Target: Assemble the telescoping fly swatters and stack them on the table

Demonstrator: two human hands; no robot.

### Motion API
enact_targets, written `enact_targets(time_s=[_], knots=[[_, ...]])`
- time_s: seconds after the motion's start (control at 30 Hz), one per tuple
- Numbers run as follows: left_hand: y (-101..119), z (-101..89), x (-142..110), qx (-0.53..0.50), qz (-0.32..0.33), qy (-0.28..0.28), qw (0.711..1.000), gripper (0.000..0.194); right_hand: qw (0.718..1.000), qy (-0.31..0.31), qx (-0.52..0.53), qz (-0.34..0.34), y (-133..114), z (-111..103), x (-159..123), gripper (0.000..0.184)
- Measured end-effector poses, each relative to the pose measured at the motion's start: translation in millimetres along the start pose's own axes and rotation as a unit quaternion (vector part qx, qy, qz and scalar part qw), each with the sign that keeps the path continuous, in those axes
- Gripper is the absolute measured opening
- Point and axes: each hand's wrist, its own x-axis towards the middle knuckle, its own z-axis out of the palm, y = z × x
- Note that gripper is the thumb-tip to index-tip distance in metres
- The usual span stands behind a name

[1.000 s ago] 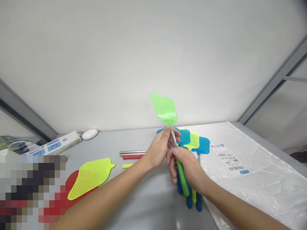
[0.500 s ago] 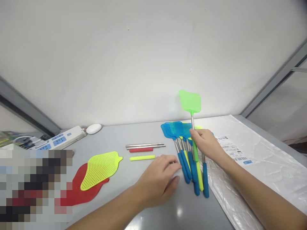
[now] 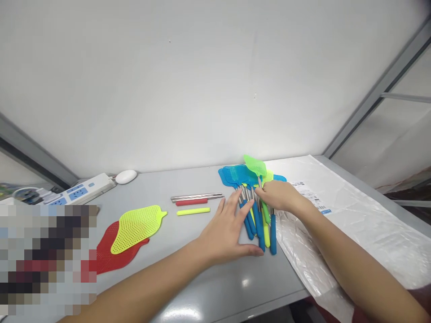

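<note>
Bright-green plastic flyswatter with steel shaft [image 3: 257,167]: over the pile of blue and yellow-green flyswatters [image 3: 237,172] on the grey worktop [image 3: 218,289]. Right hand [image 3: 281,196] nearer; its fingers pinch the shaft near the grip. Left hand [image 3: 225,226] beside the pile's blue handles, fingers spread; contact unclear. From the left fingers, the green grip lies rightward. Long axis runs near to far, roughly along the pile's handles; mesh head points wallward, slightly left, grip toward the person.
</note>
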Motion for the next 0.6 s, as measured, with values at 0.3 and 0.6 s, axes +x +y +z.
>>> enact_targets(time_s=[0.3,0.6], knots=[[7.0,5.3,16.2,0.003,0.007,-0.025,1.0,0.122,0.992,-0.066,-0.08,-0.069,-13.1,-5.1,-15.6,0.033],[7.7,2.6,16.4,0.002,-0.018,-0.063,0.998,0.12,0.992,-0.1,-0.056,-0.056,-12.7,-9.1,-13.0,0.041]])
